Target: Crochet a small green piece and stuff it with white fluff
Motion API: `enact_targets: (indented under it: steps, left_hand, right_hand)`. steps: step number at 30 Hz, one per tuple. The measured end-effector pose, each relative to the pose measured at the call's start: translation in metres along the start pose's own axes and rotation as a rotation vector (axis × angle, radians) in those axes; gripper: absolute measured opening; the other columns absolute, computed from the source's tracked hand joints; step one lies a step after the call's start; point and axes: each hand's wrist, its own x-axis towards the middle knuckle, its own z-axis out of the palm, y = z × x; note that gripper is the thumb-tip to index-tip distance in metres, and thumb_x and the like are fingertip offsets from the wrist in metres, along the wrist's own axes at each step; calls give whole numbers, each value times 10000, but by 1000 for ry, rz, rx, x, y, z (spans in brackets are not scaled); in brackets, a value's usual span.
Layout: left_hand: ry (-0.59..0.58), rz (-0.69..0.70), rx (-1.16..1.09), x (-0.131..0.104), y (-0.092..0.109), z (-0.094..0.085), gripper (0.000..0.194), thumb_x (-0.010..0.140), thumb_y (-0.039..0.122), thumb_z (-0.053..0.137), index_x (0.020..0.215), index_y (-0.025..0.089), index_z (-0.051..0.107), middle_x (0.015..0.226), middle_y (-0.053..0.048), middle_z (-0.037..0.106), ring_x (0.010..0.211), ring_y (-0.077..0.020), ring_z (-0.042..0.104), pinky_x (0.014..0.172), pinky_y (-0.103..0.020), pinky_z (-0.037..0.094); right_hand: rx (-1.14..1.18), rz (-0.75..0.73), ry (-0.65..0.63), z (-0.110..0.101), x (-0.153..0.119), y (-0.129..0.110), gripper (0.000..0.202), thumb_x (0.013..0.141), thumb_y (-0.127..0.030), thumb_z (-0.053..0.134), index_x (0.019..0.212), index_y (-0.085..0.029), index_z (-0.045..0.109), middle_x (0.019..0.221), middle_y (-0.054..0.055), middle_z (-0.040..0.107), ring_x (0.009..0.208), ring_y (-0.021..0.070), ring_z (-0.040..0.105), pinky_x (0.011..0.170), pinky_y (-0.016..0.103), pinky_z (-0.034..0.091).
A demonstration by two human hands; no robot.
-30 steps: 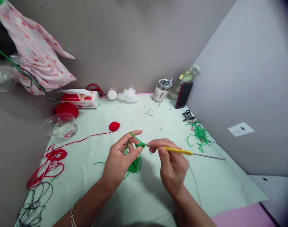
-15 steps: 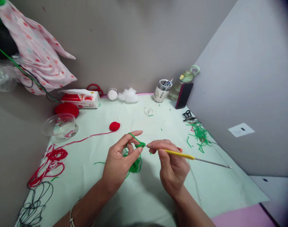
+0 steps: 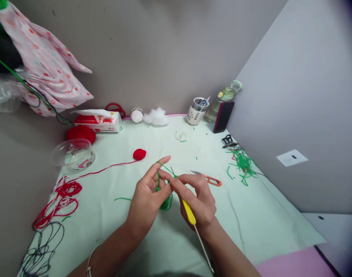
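Between finger and thumb, my left hand pinches a small green crochet piece, mostly hidden by the fingers. Green yarn runs taut from its raised index finger to the hook's tip. My right hand is closed on a crochet hook with a yellow grip; its metal shaft points down toward me and its thin tip shows above the fingers. Both hands' fingertips meet at the work. Below the left fingers lies a bundle of green yarn. Orange thread snips lie just beyond my right hand.
On the left are red yarn, dark cord and a clear plastic tub. A red ball sits mid-table. Toward the back stand a tissue pack, a pen can, a bottle and a phone. Green scraps lie right.
My right hand has moved left against my left fingers. The hook has swung from pointing right to pointing down toward me, and the orange snips have come into view.
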Motion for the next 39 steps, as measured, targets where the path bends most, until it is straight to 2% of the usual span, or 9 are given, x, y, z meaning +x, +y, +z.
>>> enact_targets:
  steps: [4,8,13,17,21,24,27,34,39]
  left_hand:
    - [-156,-226,-291,5,4,-5,464,857,256,803,1313,226,722,721,68,527,500,-25,252,640,-182,449]
    - [-138,-172,-286,7,6,-6,398,828,233,822,1223,233,772,784,42,573,532,-26,333,603,-170,414]
    - [-62,-76,-170,5,-2,-2,421,826,274,847,1239,272,765,884,10,639,811,-104,584,725,-191,466]
    - [-58,-171,-295,6,-5,0,414,834,260,841,1242,258,770,670,69,547,608,-57,491,813,-203,500]
    - [-111,-300,-432,10,-1,-4,296,834,251,825,1124,190,820,494,129,290,472,-42,264,871,-219,522]
    - [-71,-219,-373,10,2,-5,296,806,240,837,1101,229,824,578,85,460,532,-53,354,795,-204,510]
    - [-87,-139,-219,8,0,-3,315,811,256,829,1125,271,819,772,24,626,667,-81,477,699,-193,453]
    - [-59,-94,-97,5,-5,-3,272,851,302,786,1120,308,820,864,4,602,794,-119,520,720,-231,420]
    - [-45,-46,-21,5,-6,-7,284,861,272,762,1136,327,807,870,8,594,819,-131,535,742,-248,438]
  right_hand:
    - [306,300,109,-3,3,3,268,1001,-91,549,1075,-246,754,891,47,723,779,169,674,674,314,569]
    - [668,582,107,-2,9,8,209,1032,-208,558,987,-245,759,853,27,704,700,151,639,628,299,543]
    - [451,483,26,4,7,3,207,1003,-153,599,1026,-255,777,894,40,761,741,163,676,638,301,562]
    - [176,249,40,4,2,0,284,936,-94,672,1089,-300,794,981,54,772,854,197,718,707,335,592]
    - [386,478,112,-1,5,6,234,992,-133,606,1040,-276,784,884,29,747,748,161,677,664,305,561]
    - [669,658,94,-4,10,8,199,1024,-231,592,998,-282,782,863,6,711,668,128,622,615,280,525]
    - [658,657,27,-2,10,7,153,999,-264,651,981,-271,803,881,17,724,709,131,613,664,283,518]
    - [845,824,91,0,6,13,201,1025,-343,616,950,-248,777,889,18,744,718,125,649,680,272,533]
    - [770,746,61,-5,8,8,228,1061,-303,541,972,-253,745,922,11,756,723,125,685,687,272,571]
